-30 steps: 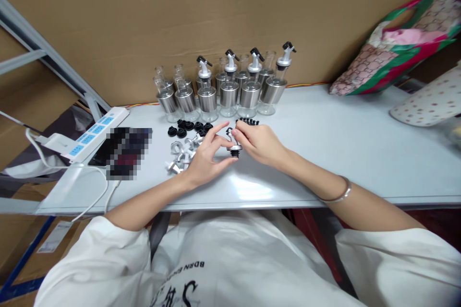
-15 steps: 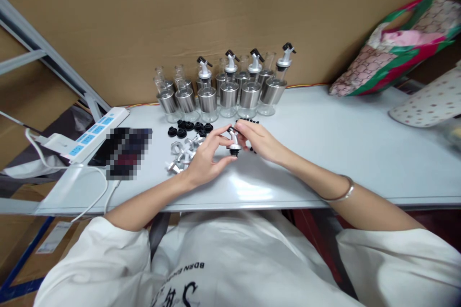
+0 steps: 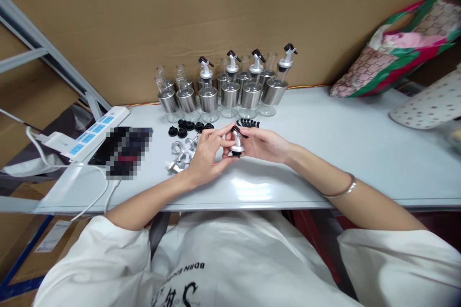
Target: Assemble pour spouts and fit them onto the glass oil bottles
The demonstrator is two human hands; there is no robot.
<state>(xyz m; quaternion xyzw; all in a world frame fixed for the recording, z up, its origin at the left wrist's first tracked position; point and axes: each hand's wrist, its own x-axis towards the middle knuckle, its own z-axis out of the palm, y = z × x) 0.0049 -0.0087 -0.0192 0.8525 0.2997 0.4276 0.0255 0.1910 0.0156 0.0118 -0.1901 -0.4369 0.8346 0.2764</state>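
Note:
Above the front part of the table, my left hand grips a silver bottle pourer with a black flip lever on top and a black stopper below. My right hand closes on the same pourer from the other side, its fingers partly hidden behind it. Left of my hands lie several loose silver pourer bodies, some covered by my left hand. Beyond them sit several black rubber stoppers. A row of small black levers lies just past my right hand.
Several glass bottles with steel sleeves stand at the back, some topped with pourers. To the left are a white power strip, a pixelated dark object and a white cable. A patterned bag and a spotted cylinder stand right.
The pourer has moved slightly right and tilted. My right hand has shifted lower and turned, baring the row of black levers behind it.

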